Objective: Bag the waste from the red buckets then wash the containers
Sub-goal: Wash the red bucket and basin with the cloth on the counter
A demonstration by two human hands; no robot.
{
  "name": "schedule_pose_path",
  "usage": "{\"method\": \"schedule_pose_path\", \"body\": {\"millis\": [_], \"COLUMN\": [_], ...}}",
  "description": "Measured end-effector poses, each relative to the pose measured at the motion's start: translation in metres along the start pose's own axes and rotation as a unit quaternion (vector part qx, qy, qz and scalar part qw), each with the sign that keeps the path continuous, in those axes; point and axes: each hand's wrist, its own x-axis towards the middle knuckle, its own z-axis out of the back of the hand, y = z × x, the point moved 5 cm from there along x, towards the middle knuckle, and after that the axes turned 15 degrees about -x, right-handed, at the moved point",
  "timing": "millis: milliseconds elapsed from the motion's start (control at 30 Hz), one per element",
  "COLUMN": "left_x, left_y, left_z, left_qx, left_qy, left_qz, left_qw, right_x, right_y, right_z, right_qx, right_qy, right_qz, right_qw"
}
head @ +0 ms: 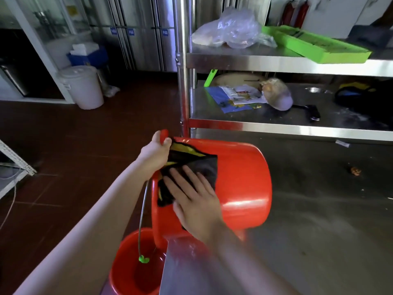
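A red bucket (pixel 242 184) lies tipped on its side at the steel table's left edge, mouth facing left. My left hand (pixel 154 154) grips its rim near the top. My right hand (pixel 193 196) presses a dark cloth with yellow patches (pixel 197 165) flat against the bucket's outer wall, fingers spread. The bucket's wire handle with a green grip (pixel 144 259) hangs down. Below it on the floor stands a second red bucket (pixel 127 271), upright, with a wet red inside.
The steel table (pixel 308 220) fills the right, with a food scrap (pixel 355 171) on it. Its shelves hold a green tray (pixel 314 44), a clear plastic bag (pixel 231 28), papers and a bowl. A white lidded bucket (pixel 81 86) stands on the brown tile floor far left.
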Motion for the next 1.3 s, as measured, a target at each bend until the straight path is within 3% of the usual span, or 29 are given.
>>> {"method": "schedule_pose_path", "body": {"millis": [100, 200, 300, 367, 400, 467, 567, 633, 733, 800, 867, 1000, 1067, 1200, 1300], "left_x": [-0.008, -0.035, -0.071, -0.093, -0.101, -0.110, -0.104, -0.096, -0.095, -0.098, -0.102, -0.111, -0.111, -0.106, -0.110], "left_y": [0.004, 0.009, 0.021, 0.032, 0.036, 0.041, 0.035, 0.029, 0.031, 0.036, 0.041, 0.046, 0.049, 0.052, 0.056], "left_z": [0.003, 0.003, -0.003, -0.006, -0.008, -0.011, -0.009, -0.007, -0.009, -0.009, -0.008, -0.011, -0.009, -0.001, 0.004], "left_qx": [-0.010, -0.029, -0.079, -0.104, -0.108, -0.100, -0.086, -0.086, -0.096, -0.092, -0.098, -0.106, -0.104, -0.101, -0.119], "left_qy": [0.014, -0.003, 0.007, 0.005, -0.003, -0.024, -0.030, -0.022, -0.015, -0.012, 0.001, 0.004, -0.012, 0.002, 0.015], "left_qz": [-0.025, -0.053, -0.098, -0.119, -0.124, -0.124, -0.103, -0.095, -0.124, -0.136, -0.133, -0.137, -0.138, -0.132, -0.151], "left_qw": [1.000, 0.998, 0.992, 0.987, 0.986, 0.987, 0.990, 0.991, 0.988, 0.986, 0.986, 0.985, 0.985, 0.986, 0.981], "right_x": [0.024, 0.044, 0.062, 0.067, 0.069, 0.075, 0.048, 0.000, -0.064, -0.061, -0.035, 0.014, 0.007, -0.068, -0.116], "right_y": [-0.005, -0.064, -0.133, -0.154, -0.155, -0.135, -0.080, -0.047, -0.026, -0.044, -0.082, -0.174, -0.179, -0.124, -0.070], "right_z": [0.006, 0.008, -0.003, -0.008, -0.009, -0.006, 0.012, 0.024, 0.025, 0.026, 0.029, 0.017, 0.020, 0.050, 0.052], "right_qx": [0.007, -0.008, -0.020, -0.019, -0.024, -0.040, -0.054, -0.047, -0.056, -0.058, -0.073, -0.012, -0.003, -0.057, -0.071], "right_qy": [0.024, 0.047, 0.207, 0.319, 0.336, 0.302, 0.158, 0.083, 0.037, 0.025, 0.034, 0.218, 0.228, 0.076, 0.077], "right_qz": [-0.011, -0.140, -0.261, -0.282, -0.275, -0.223, -0.111, -0.065, -0.032, -0.047, -0.125, -0.288, -0.269, -0.153, -0.059], "right_qw": [1.000, 0.989, 0.943, 0.904, 0.900, 0.926, 0.980, 0.993, 0.997, 0.997, 0.989, 0.933, 0.936, 0.984, 0.993]}}
